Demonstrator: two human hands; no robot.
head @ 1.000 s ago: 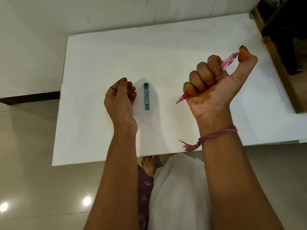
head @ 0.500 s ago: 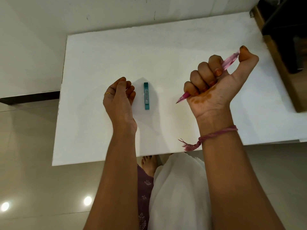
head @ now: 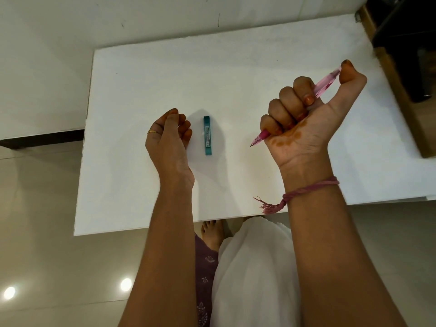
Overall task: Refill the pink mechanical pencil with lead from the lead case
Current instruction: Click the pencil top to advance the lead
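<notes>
One pink mechanical pencil (head: 326,84) sits in the closed grip of a person's right hand (head: 304,121), raised above the right side of a white bench (head: 236,67): four fingers (head: 286,105) curl around the barrel, the thumb (head: 346,72) presses on its upper end, and the dark tip pokes out below the little finger, slanting down and to the left. The teal lead case (head: 207,135) lies flat on the bench between the two hands, its long side running away from the person, its label facing up, touched by neither hand. Just beside the case on its left, the left hand (head: 168,138) rests on the bench with fingers loosely curled and holding nothing; a thin gold ring (head: 151,132) shows on one finger. A pink thread bracelet (head: 306,191) with a frayed tassel is tied around the right wrist. Orange-brown stains mark the right palm and several fingertips. Below the bench's near edge appear white cloth (head: 250,267), patterned purple fabric (head: 204,267) and a bare foot (head: 212,232) on a glossy tiled floor (head: 47,256). A dark wooden cabinet (head: 405,55) stands at the bench's far right corner.
</notes>
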